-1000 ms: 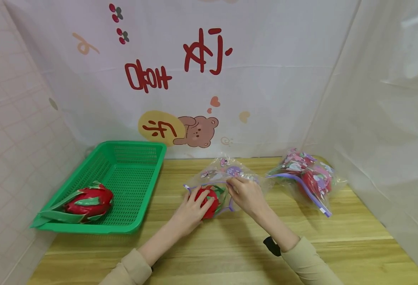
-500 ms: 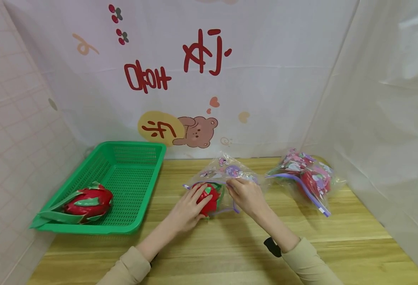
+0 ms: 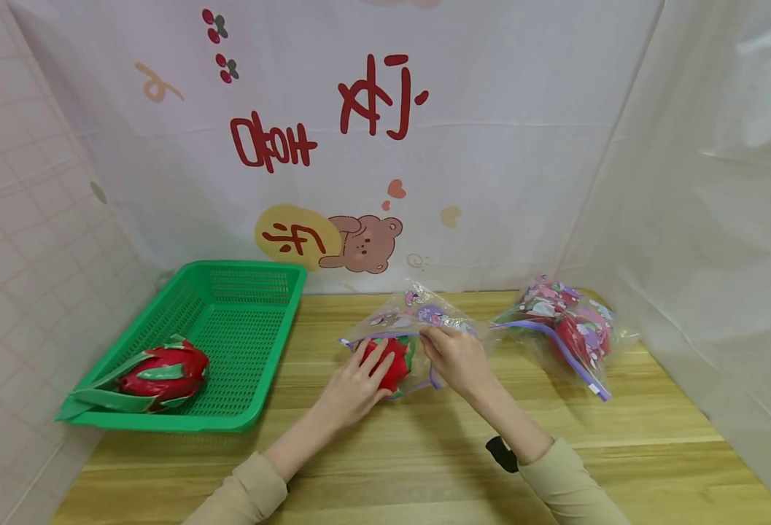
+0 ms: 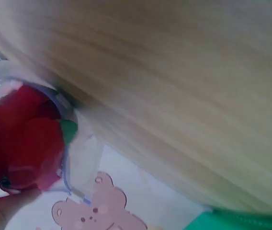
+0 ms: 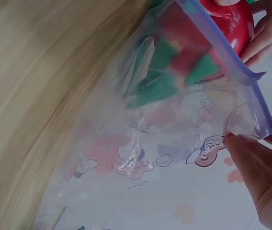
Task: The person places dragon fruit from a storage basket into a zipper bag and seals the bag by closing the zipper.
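My left hand (image 3: 352,386) grips a red dragon fruit (image 3: 394,370) with green leafy tips, its fingers spread over the top. In the right wrist view the fruit's leafy end is inside a clear zip bag (image 5: 164,143) with purple edging and cartoon prints, while the rounded end sticks out at the mouth. My right hand (image 3: 459,357) pinches the bag's rim between thumb and fingers, holding the mouth apart. The left wrist view shows the red fruit (image 4: 28,139) at the bag's opening, with little of the left hand visible.
A green plastic basket (image 3: 281,343) stands at the left with another dragon fruit (image 3: 171,372) in it. To the right lies a similar zip bag (image 3: 585,332) with red fruit inside. White printed cloth (image 3: 490,146) stands behind the wooden table (image 3: 424,467).
The left hand has turned the dragon fruit, and its leafy end now points to the right, further under the bag's rim. The right hand keeps its pinch on the rim, almost still.
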`<state>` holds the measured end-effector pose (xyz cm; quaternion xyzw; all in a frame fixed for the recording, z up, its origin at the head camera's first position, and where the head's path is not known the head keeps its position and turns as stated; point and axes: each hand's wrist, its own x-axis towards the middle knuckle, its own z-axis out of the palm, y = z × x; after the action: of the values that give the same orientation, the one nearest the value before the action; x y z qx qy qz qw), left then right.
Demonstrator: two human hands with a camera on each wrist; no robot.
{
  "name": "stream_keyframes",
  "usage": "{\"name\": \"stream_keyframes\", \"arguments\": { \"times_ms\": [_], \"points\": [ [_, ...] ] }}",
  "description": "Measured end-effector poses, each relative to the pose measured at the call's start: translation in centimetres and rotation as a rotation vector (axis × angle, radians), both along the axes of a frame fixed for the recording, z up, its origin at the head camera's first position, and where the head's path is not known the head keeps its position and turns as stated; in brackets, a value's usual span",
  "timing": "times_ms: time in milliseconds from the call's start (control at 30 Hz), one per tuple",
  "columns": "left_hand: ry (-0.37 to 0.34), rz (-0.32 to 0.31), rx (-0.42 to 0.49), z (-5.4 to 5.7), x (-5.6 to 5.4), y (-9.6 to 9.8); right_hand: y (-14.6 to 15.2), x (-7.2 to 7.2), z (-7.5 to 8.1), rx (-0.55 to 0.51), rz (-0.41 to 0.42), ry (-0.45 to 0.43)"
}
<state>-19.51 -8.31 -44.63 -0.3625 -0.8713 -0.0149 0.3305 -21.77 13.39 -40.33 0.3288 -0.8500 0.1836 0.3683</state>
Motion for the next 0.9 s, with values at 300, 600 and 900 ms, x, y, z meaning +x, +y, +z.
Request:
{"name": "stream_keyframes", "arguments": {
  "times_ms": [300, 600, 900],
  "points": [
    [0.072, 0.067, -0.123, 0.0, 0.0, 0.7, 0.1, -0.2, 0.1, -0.011, -0.001, 0.001],
    [0.199, -0.076, -0.328, -0.7, 0.1, 0.0, 0.3, -0.1, 0.0, -0.011, -0.004, -0.005],
    [0.189, -0.065, -0.292, -0.8, -0.7, 0.3, 0.7, -0.2, 0.9, -0.030, -0.015, 0.017]
  ]
}}
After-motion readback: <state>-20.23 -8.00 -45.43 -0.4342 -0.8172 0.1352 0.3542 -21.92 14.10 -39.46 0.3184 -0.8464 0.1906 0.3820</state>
